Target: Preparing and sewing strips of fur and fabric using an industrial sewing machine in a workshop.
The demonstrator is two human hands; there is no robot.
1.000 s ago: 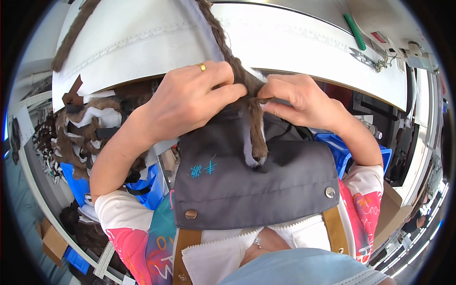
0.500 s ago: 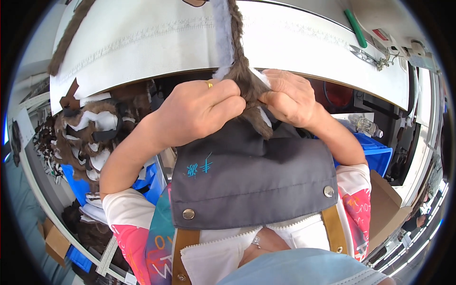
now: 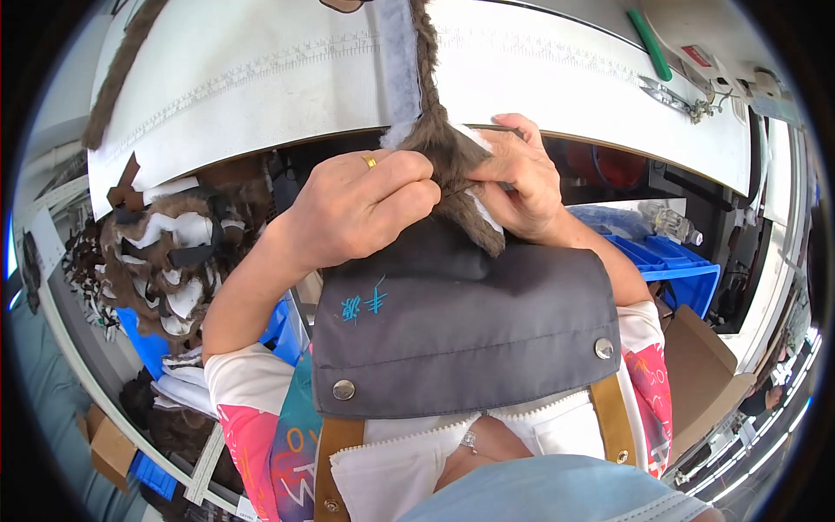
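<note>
A long piece of brown fur (image 3: pixel 445 155) with a white backing runs off the near edge of the table. A pale fluffy strip (image 3: pixel 400 65) lies along its left side. My left hand (image 3: pixel 370 204) is closed on the fur's left edge, its fingertips pinching the pile. My right hand (image 3: pixel 522 183) grips the right edge, thumb and fingers together, where some white backing shows. Between the hands the fur hangs down and ends in a narrow tip over my dark grey apron (image 3: pixel 470 331).
The white table (image 3: pixel 557 78) bears printed ruler marks. Scissors (image 3: pixel 665 96) and a green-handled tool (image 3: pixel 650 43) lie at its far right. Fur scraps (image 3: pixel 178 244) are heaped at left. A blue crate (image 3: pixel 678 270) and a cardboard box (image 3: pixel 709 374) stand at right.
Both hands have shifted slightly left. My right hand's fingers have changed position on the fur, with one fingertip now raised. The hanging tip has swung a little.
</note>
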